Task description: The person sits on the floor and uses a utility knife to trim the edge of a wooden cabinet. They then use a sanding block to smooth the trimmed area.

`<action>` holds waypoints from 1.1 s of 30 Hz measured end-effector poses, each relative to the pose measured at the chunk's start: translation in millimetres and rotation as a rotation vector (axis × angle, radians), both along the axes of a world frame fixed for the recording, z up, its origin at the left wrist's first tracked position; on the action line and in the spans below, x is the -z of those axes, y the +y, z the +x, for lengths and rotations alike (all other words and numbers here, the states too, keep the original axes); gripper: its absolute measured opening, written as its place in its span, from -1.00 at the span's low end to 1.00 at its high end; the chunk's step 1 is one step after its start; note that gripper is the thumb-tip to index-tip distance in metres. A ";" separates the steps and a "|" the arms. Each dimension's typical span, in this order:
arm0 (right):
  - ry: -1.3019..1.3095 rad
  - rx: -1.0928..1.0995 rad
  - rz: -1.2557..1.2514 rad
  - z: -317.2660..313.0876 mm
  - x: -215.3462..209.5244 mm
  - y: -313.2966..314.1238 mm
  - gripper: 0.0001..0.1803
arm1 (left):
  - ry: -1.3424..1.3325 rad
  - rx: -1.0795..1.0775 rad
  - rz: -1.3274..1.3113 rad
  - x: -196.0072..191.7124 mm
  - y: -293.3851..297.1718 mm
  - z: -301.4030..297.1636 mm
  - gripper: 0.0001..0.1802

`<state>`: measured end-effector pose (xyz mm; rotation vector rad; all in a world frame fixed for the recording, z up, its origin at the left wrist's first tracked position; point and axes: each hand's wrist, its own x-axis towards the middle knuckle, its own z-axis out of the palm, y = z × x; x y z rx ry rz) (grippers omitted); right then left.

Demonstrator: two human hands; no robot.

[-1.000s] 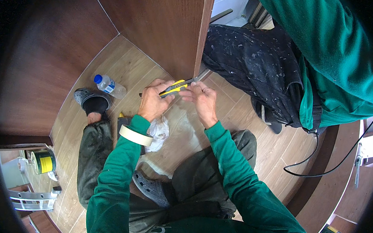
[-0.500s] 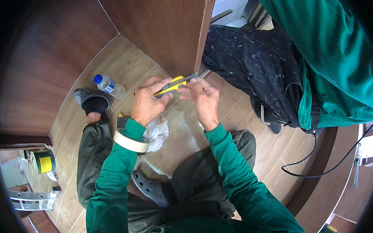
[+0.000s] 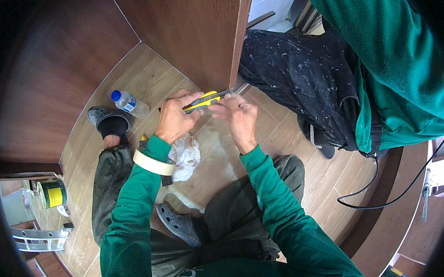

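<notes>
My left hand (image 3: 174, 120) is wrapped round a yellow and grey utility knife (image 3: 204, 101), its far end pointing right. At that end my right hand (image 3: 242, 120) pinches thumb and finger together; the other fingers curl below the knife. Something small and pale seems to be at those fingertips, too small to make out. A roll of cream masking tape (image 3: 153, 163) sits round my left forearm like a bracelet. Under that wrist a crumpled white cloth (image 3: 185, 157) lies on the wood-look floor (image 3: 217, 153), partly hidden by the arm.
A water bottle with a blue cap (image 3: 130, 104) lies beside my shod foot. Brown panels (image 3: 187, 31) rise ahead. Close at right is another person in paint-spotted dark trousers (image 3: 298, 75). A black cable (image 3: 368, 208) loops at right; a green-and-yellow tin (image 3: 53, 194) stands left.
Both hands have shifted very slightly left with the utility knife. The grip on it looks the same. The view has moved a little.
</notes>
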<state>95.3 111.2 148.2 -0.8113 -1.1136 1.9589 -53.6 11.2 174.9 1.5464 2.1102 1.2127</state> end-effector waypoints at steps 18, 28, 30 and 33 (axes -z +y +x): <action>0.024 0.032 -0.012 4.7 0.8 -7.6 -0.68 | -0.034 0.017 -0.004 -7.6 -8.1 9.1 -0.54; 0.020 0.042 0.037 -1.3 -27.3 -3.8 -0.68 | -0.006 -0.001 -0.032 -34.0 -1.9 3.9 -0.54; 0.023 0.037 0.038 -2.2 -36.3 -2.7 -0.68 | 0.027 0.018 -0.021 -42.0 -1.6 2.5 -0.54; 0.015 0.026 0.086 -0.8 -59.1 -2.7 -0.67 | 0.024 -0.008 0.027 -61.2 -3.6 6.5 -0.56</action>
